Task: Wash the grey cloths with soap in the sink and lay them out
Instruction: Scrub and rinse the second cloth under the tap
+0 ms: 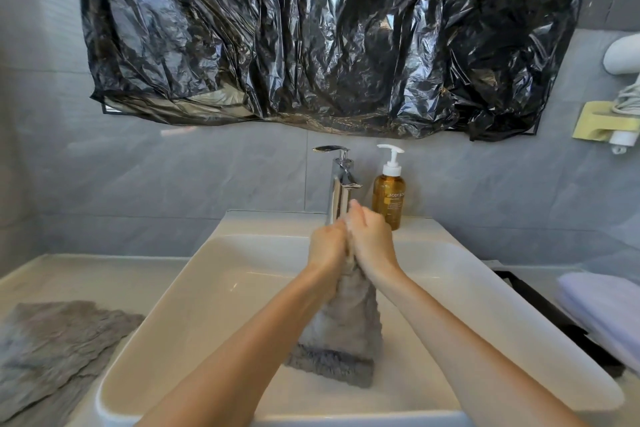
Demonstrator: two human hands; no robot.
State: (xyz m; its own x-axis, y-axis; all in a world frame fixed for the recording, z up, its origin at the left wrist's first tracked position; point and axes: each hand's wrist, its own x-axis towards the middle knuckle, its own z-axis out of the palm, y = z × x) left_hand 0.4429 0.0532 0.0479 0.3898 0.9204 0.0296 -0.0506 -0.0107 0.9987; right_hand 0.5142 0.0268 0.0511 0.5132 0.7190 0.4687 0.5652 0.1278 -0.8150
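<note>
Over the white sink [221, 274], my left hand [327, 246] and my right hand [370, 243] press together, both gripping the top of a wet grey cloth [346, 333]. The cloth hangs down between my forearms, and its lower edge rests on the basin floor. A little white lather shows between my hands. Just behind my hands stands the chrome tap [341, 180]. An amber soap pump bottle [389, 194] stands to its right on the sink ledge. Another grey cloth [59, 347] lies spread flat on the counter left of the sink.
Black plastic sheeting [329, 35] covers the mirror above the tap. A folded pale lilac towel [602, 308] lies on the counter at right, beside a black tray edge [540, 302]. A white device [623, 55] and a yellow holder [599, 121] hang on the right wall.
</note>
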